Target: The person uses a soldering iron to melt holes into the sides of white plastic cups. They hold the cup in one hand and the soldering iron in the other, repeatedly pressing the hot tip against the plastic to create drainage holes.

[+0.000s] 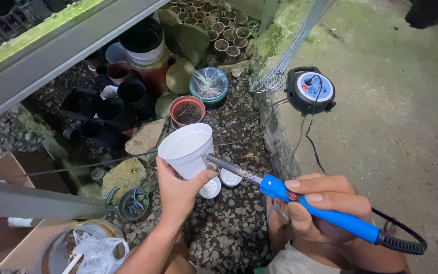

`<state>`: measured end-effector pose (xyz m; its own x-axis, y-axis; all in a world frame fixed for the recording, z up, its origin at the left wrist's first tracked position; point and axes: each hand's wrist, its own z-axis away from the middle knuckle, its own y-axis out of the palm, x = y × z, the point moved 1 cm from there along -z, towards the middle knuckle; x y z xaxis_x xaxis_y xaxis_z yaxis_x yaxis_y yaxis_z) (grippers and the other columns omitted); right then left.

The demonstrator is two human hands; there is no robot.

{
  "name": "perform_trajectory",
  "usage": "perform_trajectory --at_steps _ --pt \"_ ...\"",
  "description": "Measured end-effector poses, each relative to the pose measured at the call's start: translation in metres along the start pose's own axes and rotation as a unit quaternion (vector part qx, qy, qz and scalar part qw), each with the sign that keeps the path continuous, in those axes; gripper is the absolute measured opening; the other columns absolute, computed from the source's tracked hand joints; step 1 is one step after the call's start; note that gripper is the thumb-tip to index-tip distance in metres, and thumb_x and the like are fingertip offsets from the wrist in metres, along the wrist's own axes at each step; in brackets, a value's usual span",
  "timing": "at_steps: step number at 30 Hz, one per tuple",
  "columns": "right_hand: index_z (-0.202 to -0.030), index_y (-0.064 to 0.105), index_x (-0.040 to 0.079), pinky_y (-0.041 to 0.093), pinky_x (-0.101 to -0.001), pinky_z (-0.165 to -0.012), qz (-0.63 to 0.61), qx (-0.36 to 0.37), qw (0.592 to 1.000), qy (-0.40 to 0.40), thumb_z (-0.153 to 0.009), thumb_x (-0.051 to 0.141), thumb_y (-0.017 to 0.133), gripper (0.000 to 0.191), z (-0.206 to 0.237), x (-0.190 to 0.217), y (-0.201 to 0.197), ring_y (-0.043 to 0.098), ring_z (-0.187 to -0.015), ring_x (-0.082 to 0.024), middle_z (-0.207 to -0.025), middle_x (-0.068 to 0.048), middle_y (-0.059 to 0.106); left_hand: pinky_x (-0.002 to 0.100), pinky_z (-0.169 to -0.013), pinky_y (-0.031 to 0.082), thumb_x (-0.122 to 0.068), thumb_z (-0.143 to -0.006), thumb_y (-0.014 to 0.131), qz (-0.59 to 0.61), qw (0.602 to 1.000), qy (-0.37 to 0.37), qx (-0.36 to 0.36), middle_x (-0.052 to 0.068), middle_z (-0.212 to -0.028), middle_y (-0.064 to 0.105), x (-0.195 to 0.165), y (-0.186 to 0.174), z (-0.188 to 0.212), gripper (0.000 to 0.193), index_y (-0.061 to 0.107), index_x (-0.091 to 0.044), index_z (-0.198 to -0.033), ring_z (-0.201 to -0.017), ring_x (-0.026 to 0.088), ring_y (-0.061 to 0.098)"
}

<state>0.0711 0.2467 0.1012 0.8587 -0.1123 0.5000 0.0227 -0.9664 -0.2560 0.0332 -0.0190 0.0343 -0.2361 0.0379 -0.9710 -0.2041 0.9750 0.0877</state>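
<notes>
Right hand (325, 205) closed in a pen-like grip round the blue handle of a soldering iron (300, 200); its metal tip rests against the lower side wall of a white plastic cup (186, 149), close to the base. Left hand (178, 190) wrapped round the cup from below, thumb up on the near side, holding it tilted with the mouth facing up and away. Judging by the contact, the step in hand looks like melting a hole through the cup wall; the next move would call for a steady push on the tip while the left hand keeps the cup from turning, thumb kept off the hot metal. The iron's black cord (401, 243) trails off right; a cable reel (310, 90) sits on the concrete ledge (381, 127) beyond. On the gravel (229, 223) just under the cup lie two small white discs (220, 182). Farther out: a terracotta pot (187, 110) with soil, stacked black pots (122, 101), stones, a cardboard box (21, 167) at far left.
</notes>
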Motion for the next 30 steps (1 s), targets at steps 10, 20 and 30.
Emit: perform_trajectory --at_steps 10,20,30 --pt "-0.119 0.039 0.008 0.069 -0.033 -0.074 0.061 -0.016 0.998 -0.005 -0.094 0.008 0.069 0.039 -0.001 -0.003 -0.006 0.076 -0.084 -0.02 -0.108 -0.019 0.062 0.037 -0.107 0.05 -0.014 -0.068 0.092 0.036 0.999 -0.037 0.009 0.013 -0.134 0.059 0.002 0.001 -0.002 0.089 0.041 0.0 -0.139 -0.125 0.022 0.062" --pt "-0.114 0.048 0.006 0.066 -0.0265 -0.071 -0.006 -0.296 0.955 0.004 -0.102 0.011 0.074 0.029 0.003 0.002 -0.01 0.071 -0.073 -0.018 -0.094 -0.015 0.061 0.039 -0.108 0.05 -0.034 -0.071 0.092 0.134 0.988 -0.064 0.039 0.014 -0.135 0.063 0.014 -0.012 -0.002 0.094 0.045 0.002 -0.144 -0.124 0.024 0.064" --pt "-0.117 0.046 0.008 0.063 -0.0259 -0.067 0.01 -0.267 0.964 0.013 -0.11 0.017 0.074 0.03 -0.003 -0.012 -0.022 0.068 -0.069 -0.018 -0.094 -0.015 0.062 0.04 -0.107 0.05 -0.046 -0.067 0.094 0.16 0.981 -0.077 0.079 0.015 -0.133 0.066 0.025 -0.02 0.004 0.103 0.048 0.005 -0.143 -0.124 0.025 0.064"
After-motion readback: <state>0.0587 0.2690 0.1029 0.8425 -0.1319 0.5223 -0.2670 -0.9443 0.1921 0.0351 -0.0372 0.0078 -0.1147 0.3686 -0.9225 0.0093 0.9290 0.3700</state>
